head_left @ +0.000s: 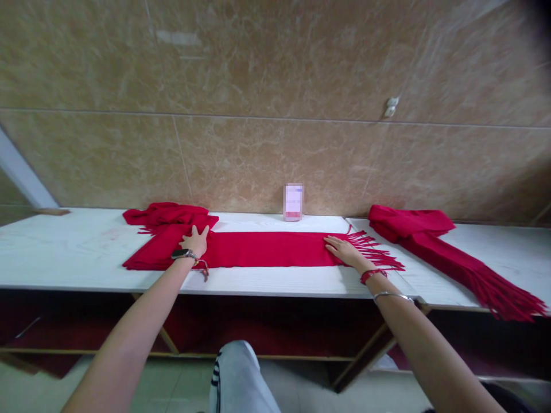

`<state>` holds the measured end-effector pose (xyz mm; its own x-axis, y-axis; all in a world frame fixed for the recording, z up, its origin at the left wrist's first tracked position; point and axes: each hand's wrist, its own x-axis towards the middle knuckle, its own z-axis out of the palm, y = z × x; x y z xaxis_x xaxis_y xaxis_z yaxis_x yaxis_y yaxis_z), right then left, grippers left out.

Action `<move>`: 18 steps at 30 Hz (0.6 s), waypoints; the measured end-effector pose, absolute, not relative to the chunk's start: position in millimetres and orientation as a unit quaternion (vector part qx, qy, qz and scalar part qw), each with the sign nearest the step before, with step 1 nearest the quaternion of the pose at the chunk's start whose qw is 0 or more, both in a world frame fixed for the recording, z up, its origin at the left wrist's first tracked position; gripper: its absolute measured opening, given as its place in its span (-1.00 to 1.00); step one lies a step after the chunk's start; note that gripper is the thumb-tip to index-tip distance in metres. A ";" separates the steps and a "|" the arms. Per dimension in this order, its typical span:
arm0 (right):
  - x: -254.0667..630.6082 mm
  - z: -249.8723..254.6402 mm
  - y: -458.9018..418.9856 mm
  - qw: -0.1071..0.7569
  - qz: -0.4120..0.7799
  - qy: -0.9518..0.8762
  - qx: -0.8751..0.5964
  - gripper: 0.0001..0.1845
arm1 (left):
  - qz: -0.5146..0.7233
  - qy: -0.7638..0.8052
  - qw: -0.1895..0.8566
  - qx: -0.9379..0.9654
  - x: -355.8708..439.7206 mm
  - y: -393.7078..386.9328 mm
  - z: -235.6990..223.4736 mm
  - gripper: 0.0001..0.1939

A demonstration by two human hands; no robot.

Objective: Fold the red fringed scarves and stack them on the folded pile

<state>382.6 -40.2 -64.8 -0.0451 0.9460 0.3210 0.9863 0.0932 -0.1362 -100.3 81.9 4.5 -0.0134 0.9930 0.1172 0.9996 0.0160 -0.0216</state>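
A red fringed scarf (267, 249) lies stretched along the white countertop (275, 282), its fringe spread out at the right end. My left hand (196, 241) rests on the scarf's left part with fingers spread, next to a folded-over section and a bunched heap of red cloth (176, 214). Flat on the scarf beside the fringe is my right hand (342, 250), its fingers stretched out. Neither hand grips anything.
A second red scarf (430, 241) lies at the right, its fringe hanging over the front edge. A phone-like upright object (293, 202), blurred out, leans on the tiled wall (241, 160). Open shelves (275, 327) run below the countertop.
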 end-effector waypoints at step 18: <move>408.0 -80.8 -23.4 0.204 -0.017 -0.750 -0.629 -0.46 | -0.112 -0.697 0.205 -0.678 -92.3 63.4 -19.4 -0.49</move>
<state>408.0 -23.4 -80.8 -0.1268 0.9365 0.3270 0.9502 0.2093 -0.2309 -92.3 63.4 -19.4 0.0036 0.8991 0.4378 0.9911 0.0552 -0.1215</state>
